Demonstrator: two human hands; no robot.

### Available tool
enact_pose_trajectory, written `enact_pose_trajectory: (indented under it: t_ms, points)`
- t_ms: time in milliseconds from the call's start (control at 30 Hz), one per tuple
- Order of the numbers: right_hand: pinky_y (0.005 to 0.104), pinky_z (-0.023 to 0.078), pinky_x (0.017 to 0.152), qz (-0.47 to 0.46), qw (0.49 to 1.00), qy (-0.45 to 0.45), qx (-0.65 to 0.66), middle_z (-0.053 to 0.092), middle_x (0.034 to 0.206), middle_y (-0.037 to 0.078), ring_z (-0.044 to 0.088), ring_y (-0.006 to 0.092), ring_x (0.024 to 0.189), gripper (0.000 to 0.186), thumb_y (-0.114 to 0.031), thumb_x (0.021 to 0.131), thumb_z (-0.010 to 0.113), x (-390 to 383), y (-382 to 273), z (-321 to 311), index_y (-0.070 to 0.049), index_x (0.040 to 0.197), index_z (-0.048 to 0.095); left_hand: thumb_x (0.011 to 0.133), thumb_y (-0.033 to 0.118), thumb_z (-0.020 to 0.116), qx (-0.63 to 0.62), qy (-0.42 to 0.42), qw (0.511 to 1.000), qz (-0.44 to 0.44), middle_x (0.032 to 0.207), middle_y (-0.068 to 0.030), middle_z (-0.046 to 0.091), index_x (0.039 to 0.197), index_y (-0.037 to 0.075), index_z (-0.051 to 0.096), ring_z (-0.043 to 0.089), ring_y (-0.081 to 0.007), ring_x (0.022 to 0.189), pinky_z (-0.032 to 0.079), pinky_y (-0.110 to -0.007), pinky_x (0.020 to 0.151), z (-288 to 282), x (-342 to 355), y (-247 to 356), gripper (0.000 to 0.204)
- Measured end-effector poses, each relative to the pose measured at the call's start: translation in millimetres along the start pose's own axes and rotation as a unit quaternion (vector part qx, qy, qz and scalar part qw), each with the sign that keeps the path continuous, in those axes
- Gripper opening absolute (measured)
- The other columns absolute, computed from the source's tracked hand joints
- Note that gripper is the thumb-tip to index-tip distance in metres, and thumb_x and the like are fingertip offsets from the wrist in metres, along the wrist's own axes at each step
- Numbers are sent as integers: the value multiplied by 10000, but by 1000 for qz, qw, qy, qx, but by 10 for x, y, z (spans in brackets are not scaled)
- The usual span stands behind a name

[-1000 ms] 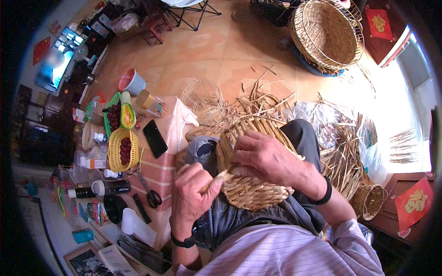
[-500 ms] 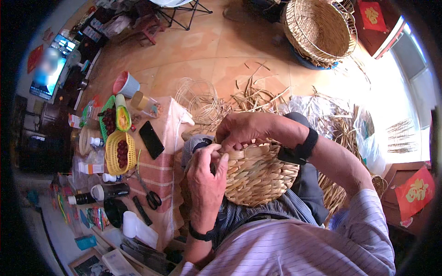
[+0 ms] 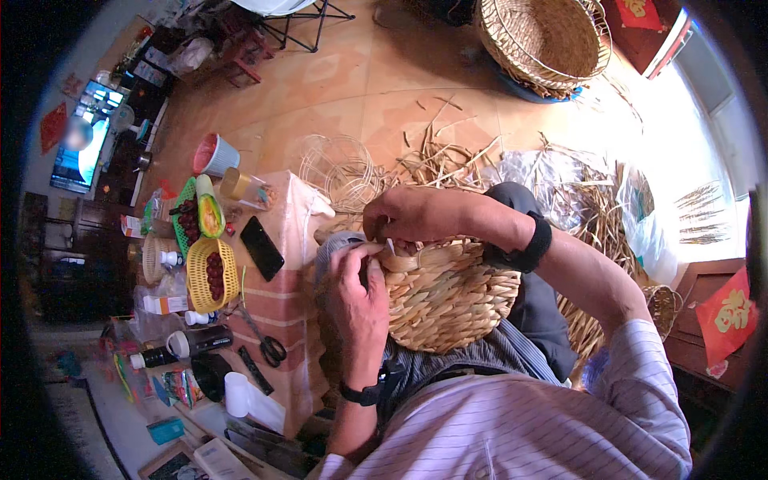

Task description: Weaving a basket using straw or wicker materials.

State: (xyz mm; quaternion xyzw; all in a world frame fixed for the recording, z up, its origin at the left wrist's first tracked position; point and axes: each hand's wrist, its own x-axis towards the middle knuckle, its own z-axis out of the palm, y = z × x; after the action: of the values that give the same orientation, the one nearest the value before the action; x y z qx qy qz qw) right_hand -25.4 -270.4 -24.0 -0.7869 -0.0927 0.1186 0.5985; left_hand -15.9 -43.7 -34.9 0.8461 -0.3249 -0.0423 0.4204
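A woven straw basket [image 3: 452, 308] of pale flat strands rests on my lap, its round woven face toward me. At its upper left edge my left hand [image 3: 360, 300] grips the rim with thumb and fingers, and a wide pale strand bends over there. My right hand [image 3: 408, 218] reaches across from the right, fingers curled together just above that same spot. Whatever is between the right fingertips is hidden behind the hand. Both hands are close together, almost touching.
At the left a cloth-covered table [image 3: 292, 320] holds scissors [image 3: 270, 348], a phone [image 3: 262, 248], a yellow basket [image 3: 210, 276] of dark red fruit and bottles. Beyond my lap lie a wire frame [image 3: 344, 172] and loose straw [image 3: 452, 156]. A large woven basket [image 3: 544, 44] stands farther off.
My right hand has shifted slightly left and up along the basket's rim. The left hand still grips the edge, its fingers a little lower. The whole view has tilted slightly.
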Motion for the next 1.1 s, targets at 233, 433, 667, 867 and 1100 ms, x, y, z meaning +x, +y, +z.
enact_pose_trajectory:
  t_ms: [233, 433, 667, 867, 1100]
  points:
    - [420, 588, 770, 78, 994, 35, -69, 758, 1023, 165, 737, 277, 875, 429, -79, 955, 636, -13, -193, 22, -36, 1380, 593, 1005, 109, 715, -476, 78, 852, -203, 1132, -46, 677, 1234, 18, 631, 620, -126, 1032, 501, -305, 981, 19, 166, -32, 261]
    - [466, 572, 832, -214, 946, 8, -244, 707, 1072, 175, 702, 369, 1005, 438, -74, 839, 757, 82, -191, 45, -49, 1259, 639, 920, 52, 831, -439, 1, 871, -218, 1079, -30, 651, 1120, 53, 578, 625, -125, 966, 510, -261, 868, 25, 137, 175, 322]
    - [441, 561, 860, -309, 842, 91, -433, 654, 1014, 110, 655, 311, 1021, 208, -135, 827, 719, 76, -277, -88, -54, 1002, 641, 920, -22, 641, -603, -42, 773, -192, 1128, -79, 662, 1348, 33, 569, 636, -185, 1033, 515, -330, 975, -142, -30, 244, 438]
    - [442, 559, 866, -280, 808, 72, -513, 704, 988, 96, 676, 299, 1014, 149, -195, 891, 659, 69, -520, -168, -68, 968, 649, 1015, 137, 653, -494, -63, 845, -197, 960, -34, 602, 1282, 24, 572, 566, -138, 837, 474, -284, 781, -136, -30, 336, 301]
    - [411, 529, 870, -256, 823, 83, -501, 679, 953, 113, 666, 317, 953, 151, -150, 880, 638, -187, -619, -337, -56, 998, 628, 1090, 267, 647, -403, -62, 891, -200, 818, 82, 515, 1147, 101, 623, 448, -15, 691, 355, -204, 595, -106, -115, 347, 178]
